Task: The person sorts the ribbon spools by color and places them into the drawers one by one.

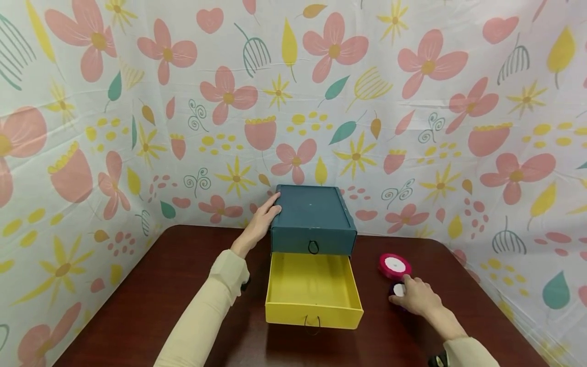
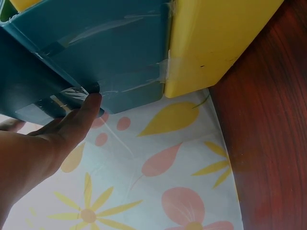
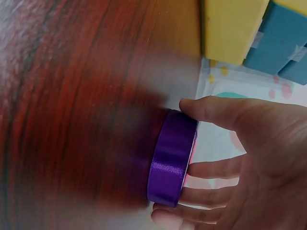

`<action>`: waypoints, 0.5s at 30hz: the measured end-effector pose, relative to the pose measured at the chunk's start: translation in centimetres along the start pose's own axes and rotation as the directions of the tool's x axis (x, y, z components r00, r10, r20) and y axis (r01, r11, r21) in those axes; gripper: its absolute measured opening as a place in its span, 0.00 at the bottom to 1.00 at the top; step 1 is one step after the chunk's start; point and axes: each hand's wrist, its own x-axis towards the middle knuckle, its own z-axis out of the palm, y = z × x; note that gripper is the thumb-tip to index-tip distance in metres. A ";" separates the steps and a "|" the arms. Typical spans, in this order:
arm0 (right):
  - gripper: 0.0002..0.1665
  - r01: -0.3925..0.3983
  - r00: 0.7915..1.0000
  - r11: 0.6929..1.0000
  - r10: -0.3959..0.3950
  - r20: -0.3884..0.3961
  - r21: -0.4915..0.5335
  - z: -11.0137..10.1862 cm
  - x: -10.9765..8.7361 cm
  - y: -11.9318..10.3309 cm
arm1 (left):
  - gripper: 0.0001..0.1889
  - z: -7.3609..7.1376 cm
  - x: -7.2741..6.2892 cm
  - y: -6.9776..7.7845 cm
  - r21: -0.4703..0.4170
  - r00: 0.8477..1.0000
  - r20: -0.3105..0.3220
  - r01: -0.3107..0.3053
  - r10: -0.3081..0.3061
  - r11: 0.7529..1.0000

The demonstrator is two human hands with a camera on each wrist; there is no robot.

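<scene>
A dark blue drawer box [image 1: 314,209] stands at the back of the table, its lower yellow drawer [image 1: 314,315] pulled out and showing a bare floor inside. My left hand [image 1: 259,224] rests against the box's left side near the top, fingers extended; in the left wrist view its fingertips touch the taped blue wall [image 2: 115,57]. To the right of the drawer, my right hand [image 1: 419,296] grips a purple ribbon roll [image 3: 170,158] by its edges, thumb on one side and fingers on the other. The roll's white core faces up in the head view.
Just behind the purple roll lies a pink-red ribbon roll [image 1: 395,265] with a white centre. A black loop pull [image 1: 313,247] hangs on the blue upper front, another on the yellow drawer. The dark wooden table [image 1: 197,285] meets a flower-patterned cloth [image 1: 293,102] behind.
</scene>
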 end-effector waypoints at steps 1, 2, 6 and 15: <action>0.37 0.001 1.000 1.000 0.000 -0.004 0.006 0.0 0.0 0.0 | 0.29 0.0 0.0 0.0 -0.004 1.000 0.001 0.002 -0.002 1.000; 0.37 0.004 1.000 1.000 -0.004 -0.008 0.014 0.0 0.0 0.0 | 0.29 0.0 0.0 0.1 -0.005 1.000 0.001 0.002 -0.002 1.000; 0.36 0.014 1.000 0.999 -0.014 -0.005 0.042 -0.1 -0.1 -0.1 | 0.29 0.0 -0.1 0.1 -0.007 1.000 0.010 0.010 -0.010 1.000; 0.44 0.074 0.997 0.991 -0.072 -0.016 0.109 -1.6 -0.7 -1.6 | 0.29 0.0 -0.2 0.2 -0.006 1.000 0.011 0.015 -0.015 1.000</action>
